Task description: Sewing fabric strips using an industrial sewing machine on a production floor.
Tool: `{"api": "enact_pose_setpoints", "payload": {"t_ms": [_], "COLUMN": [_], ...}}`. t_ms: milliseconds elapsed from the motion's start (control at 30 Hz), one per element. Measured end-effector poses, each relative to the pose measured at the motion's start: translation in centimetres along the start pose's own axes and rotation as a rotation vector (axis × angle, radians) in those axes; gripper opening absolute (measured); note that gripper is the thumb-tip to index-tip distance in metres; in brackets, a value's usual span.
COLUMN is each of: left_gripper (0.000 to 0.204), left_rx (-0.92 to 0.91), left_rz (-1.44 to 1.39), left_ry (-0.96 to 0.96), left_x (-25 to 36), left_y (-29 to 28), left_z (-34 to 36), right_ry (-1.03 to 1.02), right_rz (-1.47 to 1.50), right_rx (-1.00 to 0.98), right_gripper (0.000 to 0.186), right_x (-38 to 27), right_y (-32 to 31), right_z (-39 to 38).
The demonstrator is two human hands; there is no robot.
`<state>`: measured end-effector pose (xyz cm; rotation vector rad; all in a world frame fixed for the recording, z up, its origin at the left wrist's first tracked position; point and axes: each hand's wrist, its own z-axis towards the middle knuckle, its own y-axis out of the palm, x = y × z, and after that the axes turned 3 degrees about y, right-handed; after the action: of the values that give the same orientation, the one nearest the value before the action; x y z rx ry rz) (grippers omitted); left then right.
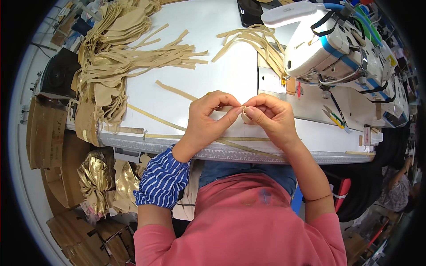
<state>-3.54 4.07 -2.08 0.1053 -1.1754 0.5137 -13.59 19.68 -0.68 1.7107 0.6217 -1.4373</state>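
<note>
My left hand (206,116) and my right hand (276,119) meet over the front part of the white table. Thumb and fingertips of both are pinched together on a narrow beige fabric strap (175,90). One end of the strap sticks out to the left behind my left hand. A small curled loop of it shows under my right fingertips; the rest is hidden by my fingers. At the far left lies a big pile of beige fabric pieces with long straps (146,62). More beige straps (255,37) lie beside the sewing machine (324,48).
Yellow-green scissors (333,118) lie right of the sewing machine's needle area. A ruler strip (213,154) runs along the table's front edge. A dark phone (250,12) rests at the back. Cardboard boxes (46,133) and gold shiny fabric (98,177) stand below left.
</note>
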Motion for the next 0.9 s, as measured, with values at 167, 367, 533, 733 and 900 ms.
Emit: {"api": "enact_pose_setpoints", "payload": {"t_ms": [167, 367, 533, 733, 900], "left_gripper": [0.011, 0.015, 0.025, 0.023, 0.021], "left_rx": [0.0, -0.014, -0.128, -0.131, -0.178], "left_rz": [-0.065, 0.057, 0.228, 0.139, 0.222], "left_ry": [-0.039, 0.055, -0.025, 0.149, 0.15], "left_x": [-0.1, 1.7, 1.9, 2.7, 1.5], "left_y": [0.2, 0.5, -0.4, 0.2, 0.8], "left_z": [-0.1, 0.4, 0.5, 0.7, 0.3], "right_ry": [-0.097, -0.269, -0.492, -0.468, -0.402], "right_rz": [-0.162, -0.586, -0.857, -0.919, -0.927], "right_rx": [0.011, 0.098, 0.176, 0.223, 0.235], "right_gripper": [0.013, 0.007, 0.007, 0.007, 0.006], "right_x": [-0.2, -1.4, -2.6, -3.1, -3.1], "right_y": [0.1, 1.0, 1.4, 1.4, 1.3], "right_z": [0.0, -0.4, -0.7, -0.8, -1.2]}}
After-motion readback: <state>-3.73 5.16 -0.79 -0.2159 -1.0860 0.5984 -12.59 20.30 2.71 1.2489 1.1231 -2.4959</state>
